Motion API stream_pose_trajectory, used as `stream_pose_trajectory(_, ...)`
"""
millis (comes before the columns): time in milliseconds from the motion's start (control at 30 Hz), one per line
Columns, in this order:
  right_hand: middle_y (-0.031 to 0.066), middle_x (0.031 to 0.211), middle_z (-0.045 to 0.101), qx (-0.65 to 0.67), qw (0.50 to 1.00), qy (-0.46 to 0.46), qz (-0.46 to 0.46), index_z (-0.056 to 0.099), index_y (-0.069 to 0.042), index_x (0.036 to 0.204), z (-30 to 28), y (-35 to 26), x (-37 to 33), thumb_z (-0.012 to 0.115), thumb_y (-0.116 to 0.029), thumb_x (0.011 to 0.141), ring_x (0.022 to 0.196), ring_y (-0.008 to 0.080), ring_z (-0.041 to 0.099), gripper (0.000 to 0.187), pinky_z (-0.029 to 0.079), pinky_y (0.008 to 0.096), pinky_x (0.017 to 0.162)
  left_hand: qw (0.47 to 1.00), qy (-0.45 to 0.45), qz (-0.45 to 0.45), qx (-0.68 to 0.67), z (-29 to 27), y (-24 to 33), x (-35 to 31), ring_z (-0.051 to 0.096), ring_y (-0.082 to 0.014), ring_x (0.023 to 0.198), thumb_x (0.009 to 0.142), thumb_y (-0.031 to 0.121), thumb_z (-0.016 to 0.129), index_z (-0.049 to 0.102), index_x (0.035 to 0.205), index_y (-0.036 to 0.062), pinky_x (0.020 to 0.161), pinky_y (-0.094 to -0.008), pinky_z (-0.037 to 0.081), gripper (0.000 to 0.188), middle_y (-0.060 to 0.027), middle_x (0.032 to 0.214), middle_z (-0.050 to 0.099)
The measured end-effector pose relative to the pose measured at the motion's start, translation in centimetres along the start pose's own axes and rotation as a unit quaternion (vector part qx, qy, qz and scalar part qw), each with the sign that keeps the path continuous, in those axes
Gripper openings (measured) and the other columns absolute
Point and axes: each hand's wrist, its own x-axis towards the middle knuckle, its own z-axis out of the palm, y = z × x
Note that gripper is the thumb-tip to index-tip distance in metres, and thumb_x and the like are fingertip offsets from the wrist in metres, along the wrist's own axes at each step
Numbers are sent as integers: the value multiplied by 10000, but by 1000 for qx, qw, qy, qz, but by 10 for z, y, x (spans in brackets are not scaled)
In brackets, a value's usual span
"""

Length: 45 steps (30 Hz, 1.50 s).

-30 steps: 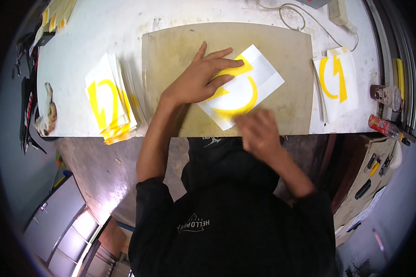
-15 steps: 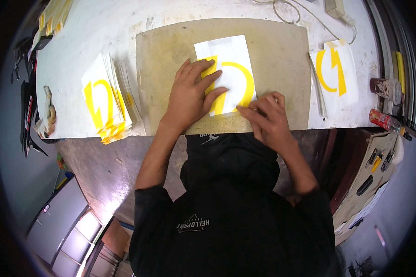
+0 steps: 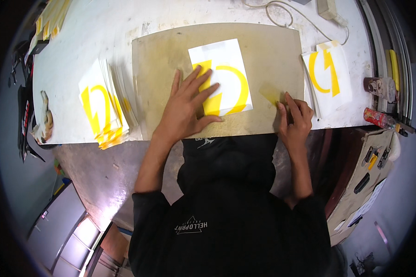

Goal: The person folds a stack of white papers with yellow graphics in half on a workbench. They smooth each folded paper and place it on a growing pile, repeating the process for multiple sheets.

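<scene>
A white sheet (image 3: 231, 87) with a yellow curved and zigzag print lies slightly tilted on the tan cutting mat (image 3: 166, 55). My left hand (image 3: 182, 108) rests with spread fingers over the left part of the sheet, covering some of the print. To the right of the sheet, my right hand (image 3: 296, 121) pinches a small see-through yellowish strip of tape (image 3: 269, 94) between thumb and fingertips. The strip is blurred and sticks out to the left, over the mat and apart from the sheet.
Left of the mat stands a fanned stack of similar printed sheets (image 3: 101, 106); a smaller pile of sheets (image 3: 323, 78) lies to the right. A cable (image 3: 286, 9) curls at the back. A cup (image 3: 379, 87) and a red-labelled bottle (image 3: 379, 118) are at the right edge.
My right hand has moved right, away from the sheet's lower right corner, and the yellowish strip of tape now shows in its fingers. My left hand's fingers have spread wider on the sheet.
</scene>
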Motion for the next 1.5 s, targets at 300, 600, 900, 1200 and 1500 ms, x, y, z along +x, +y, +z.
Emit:
stream_pose_trajectory(300, 187, 1258, 625, -127, 988, 77, 30, 675, 4, 1283, -28, 34, 30, 770, -181, 915, 1227, 356, 554, 422, 387, 500, 1061, 938, 132, -112, -299, 31, 14, -8, 623, -179, 962, 924, 113, 746, 682, 1178, 83, 913, -340, 477, 264, -49, 1054, 655)
stream_pose_trajectory(600, 155, 1121, 704, -123, 992, 34, 6, 735, 7, 1087, -37, 64, 42, 736, -82, 919, 1043, 323, 645, 190, 458, 457, 988, 915, 369, -93, -134, -125, -14, -90, 584, -199, 996, 958, -54, 650, 693, 1068, -9, 925, -299, 437, 126, -117, 1025, 621)
stream_pose_trajectory(900, 182, 1077, 733, 9, 987, 91, 133, 709, 24, 1049, -49, 61, 51, 660, -8, 945, 946, 367, 702, 119, 512, 477, 949, 952, 207, -218, 50, -141, -22, -136, 629, -286, 964, 824, 152, 731, 714, 1002, -48, 886, -389, 488, 268, -150, 974, 665)
stream_pose_trajectory(1200, 135, 1290, 705, 32, 952, -38, -301, 678, -14, 1197, -19, -40, 2, 661, -71, 921, 1219, 329, 671, 283, 388, 584, 1133, 713, 195, -199, -644, -9, 43, -11, 665, -242, 1108, 972, 629, 603, 642, 1292, -36, 987, -397, 514, 739, -158, 1275, 666)
stream_pose_trajectory(1500, 165, 1160, 710, 365, 919, 16, 146, 622, 37, 1277, 22, -59, 9, 726, -101, 974, 1071, 207, 688, 349, 525, 273, 910, 726, 138, -235, -631, 9, 14, -47, 668, -144, 1047, 1079, 249, 583, 656, 1270, -49, 911, -329, 542, 362, -83, 1190, 711)
